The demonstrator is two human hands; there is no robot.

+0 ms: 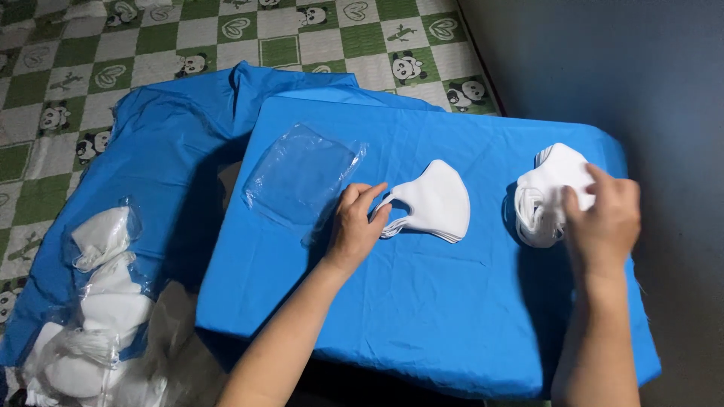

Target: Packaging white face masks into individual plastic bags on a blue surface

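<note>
**Both hands down, arms reaching forward**

Your left hand (354, 226) lies palm down near the board's middle, fingers bent and spread. Your right hand (603, 218) sits near its right edge, fingers curled downward. Both forearms are bare, extending from the near edge.

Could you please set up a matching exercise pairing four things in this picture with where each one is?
Things:
1. single mask
2. mask stack
3. empty bags
4. bagged masks

Places:
A. lower left, off the board
B. under the right hand
C. at the left hand fingertips, mid-board
D. upper left of the blue board

Pairs: 1-C, 2-B, 3-D, 4-A
</note>
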